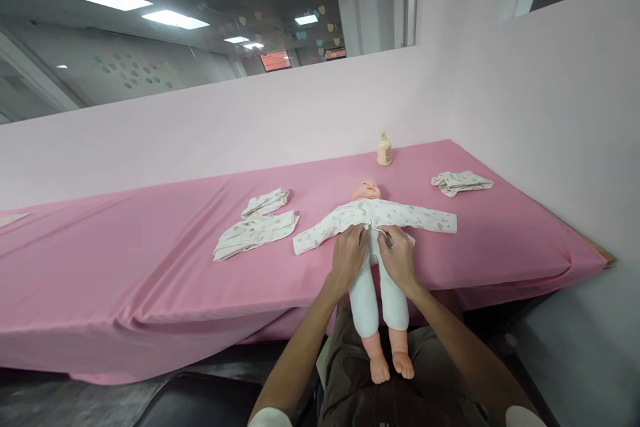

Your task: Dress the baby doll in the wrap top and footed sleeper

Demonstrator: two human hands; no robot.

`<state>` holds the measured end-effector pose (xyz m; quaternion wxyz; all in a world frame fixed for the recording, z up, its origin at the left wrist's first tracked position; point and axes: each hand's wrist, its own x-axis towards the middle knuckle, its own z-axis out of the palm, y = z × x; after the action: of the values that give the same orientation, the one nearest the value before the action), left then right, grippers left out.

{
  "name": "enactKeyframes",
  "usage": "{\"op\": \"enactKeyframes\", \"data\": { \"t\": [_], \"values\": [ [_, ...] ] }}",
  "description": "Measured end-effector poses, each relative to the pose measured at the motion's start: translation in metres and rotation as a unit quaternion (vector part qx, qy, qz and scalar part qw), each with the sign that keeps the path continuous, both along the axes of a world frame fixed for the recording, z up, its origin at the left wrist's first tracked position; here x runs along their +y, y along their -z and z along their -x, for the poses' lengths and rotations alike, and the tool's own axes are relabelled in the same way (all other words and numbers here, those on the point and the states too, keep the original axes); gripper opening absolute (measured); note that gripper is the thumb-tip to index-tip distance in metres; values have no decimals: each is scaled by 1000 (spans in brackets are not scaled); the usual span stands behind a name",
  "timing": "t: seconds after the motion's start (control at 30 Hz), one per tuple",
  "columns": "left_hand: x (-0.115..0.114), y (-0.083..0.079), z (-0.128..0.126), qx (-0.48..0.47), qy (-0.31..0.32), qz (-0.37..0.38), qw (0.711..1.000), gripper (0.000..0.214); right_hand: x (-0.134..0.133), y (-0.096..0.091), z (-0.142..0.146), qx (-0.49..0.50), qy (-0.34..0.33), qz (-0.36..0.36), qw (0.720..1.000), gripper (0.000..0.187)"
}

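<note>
A baby doll [367, 307] lies on its back at the table's front edge, head away from me and feet hanging over my lap. It wears a white printed baby top [345, 215] with long sleeves spread to both sides. My left hand [349, 252] pinches the top's lower front edge on the left of the doll's belly. My right hand [399, 255] pinches the opposite front edge, a short gap away. Both hands rest over the doll's white cloth body, and the fingertips partly cover the fabric they hold.
A pink cloth [175, 247] covers the table. Folded printed baby clothes [257, 230] lie left of the doll, and another folded garment [463, 182] lies to the right. A cream pump bottle [385, 151] stands near the wall. A black chair [200, 400] is below at left.
</note>
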<state>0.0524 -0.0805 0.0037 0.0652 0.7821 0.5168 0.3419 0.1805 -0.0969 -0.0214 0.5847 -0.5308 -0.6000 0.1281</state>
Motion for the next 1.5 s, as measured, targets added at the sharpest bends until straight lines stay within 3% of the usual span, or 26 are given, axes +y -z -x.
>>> {"op": "enactKeyframes", "data": {
  "t": [0.43, 0.67, 0.9, 1.1, 1.5],
  "values": [
    [-2, 0, -9, 64, -13, -32, 997, 32, 7, -12, 0, 59, 48, 39, 996, 26],
    [-1, 5, -8, 74, 4, -55, 996, 26, -2, -8, 6, 11, 19, -1, 1000, 22],
    [1, 13, -9, 70, -7, -112, 991, 26, 8, -9, 2, 9, 67, 23, 997, 24],
    [2, 17, -9, 101, 2, -133, 986, 21, 3, -8, 1, -38, 17, 18, 999, 23],
    [0, 19, -10, 80, 12, -138, 987, 15, -2, -8, 2, -58, -16, -12, 998, 27]
  ]
}}
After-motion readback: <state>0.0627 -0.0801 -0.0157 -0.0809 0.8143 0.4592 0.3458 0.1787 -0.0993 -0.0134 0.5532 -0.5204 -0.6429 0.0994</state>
